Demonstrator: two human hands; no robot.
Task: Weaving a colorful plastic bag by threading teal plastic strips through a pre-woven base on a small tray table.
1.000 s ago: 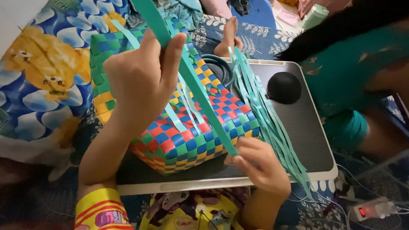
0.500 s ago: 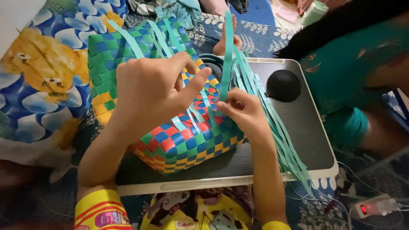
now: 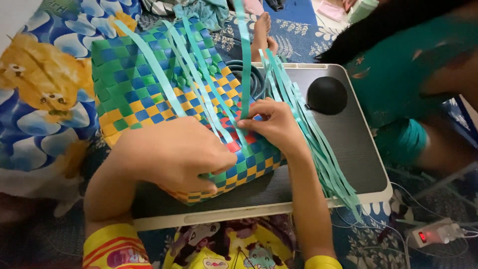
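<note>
A woven basket (image 3: 144, 94) of green, blue, yellow and red checks lies on its side on a dark lap tray (image 3: 348, 149). Several loose teal strips (image 3: 318, 149) trail from it across the tray. My left hand (image 3: 169, 157) presses down on the basket's near side, fingers curled over the weave and the ends of some strips. My right hand (image 3: 271, 124) pinches one teal strip (image 3: 244, 55) that stands upright from the weave.
A black dome-shaped object (image 3: 326, 94) sits on the tray's far right. Another person in a teal garment (image 3: 413, 74) sits at the right, a bare foot (image 3: 261, 30) beyond the basket. A patterned blue pillow (image 3: 40, 94) lies left; a power strip (image 3: 438, 233) lower right.
My left hand has dropped from holding a strip high to pressing on the basket. My right hand rose from the basket's near corner to its middle and now pinches the upright strip.
</note>
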